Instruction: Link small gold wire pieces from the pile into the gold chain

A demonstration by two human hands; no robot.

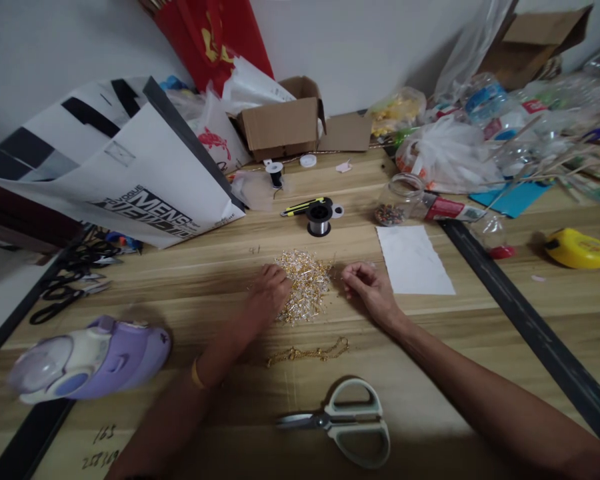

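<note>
A loose pile of small gold and clear beads (307, 290) lies in the middle of the wooden table. My left hand (271, 291) rests at the pile's left edge, its fingers curled together; what they hold, if anything, is hidden. On the other side, just off the pile, my right hand (369, 285) pinches thumb and fingertips together. Whatever is in that pinch is too small to name. A gold chain (307, 353) stretches across the table nearer to me. Below it lie scissors (330, 421) with pale handles, blades pointing left.
Behind the beads are a wire spool (319, 221), a yellow-black cutter knife (303, 207) and a jar of beads (395, 207). White paper (415, 260) lies right, near a yellow tape measure (580, 249). At left are a purple bottle (115, 360), several pliers (70, 287) and a paper bag (145, 180).
</note>
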